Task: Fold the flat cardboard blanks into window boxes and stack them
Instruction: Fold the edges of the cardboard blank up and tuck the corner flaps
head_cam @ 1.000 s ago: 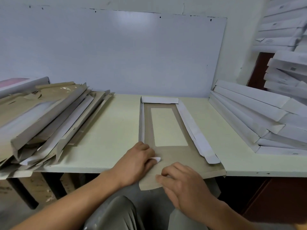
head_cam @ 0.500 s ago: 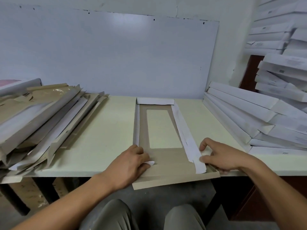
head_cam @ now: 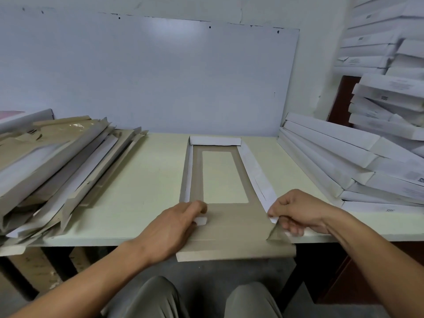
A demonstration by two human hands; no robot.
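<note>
The right hand (head_cam: 300, 211) has its fingers (head_cam: 274, 211) pinching the near end of the long right side flap (head_cam: 255, 174), where half a second ago it was only arriving at that flap's end and a second ago it lay flat on the brown near panel; the flap's near corner now lifts off the desk (head_cam: 142, 180), so the right wall of this box is likely the fold in hand. The left hand (head_cam: 174, 228) stays where it was, fingers pressed together over a small white tab (head_cam: 201, 221) at the near end of the left side flap (head_cam: 188, 173), holding the cardboard blank (head_cam: 231, 228) down. The blank lies between the two hands, brown side up, window (head_cam: 223, 177) toward the wall, its near edge overhanging the desk. Unfolded blanks (head_cam: 57, 161) are heaped at left; finished white boxes (head_cam: 344, 157) are stacked at right
</note>
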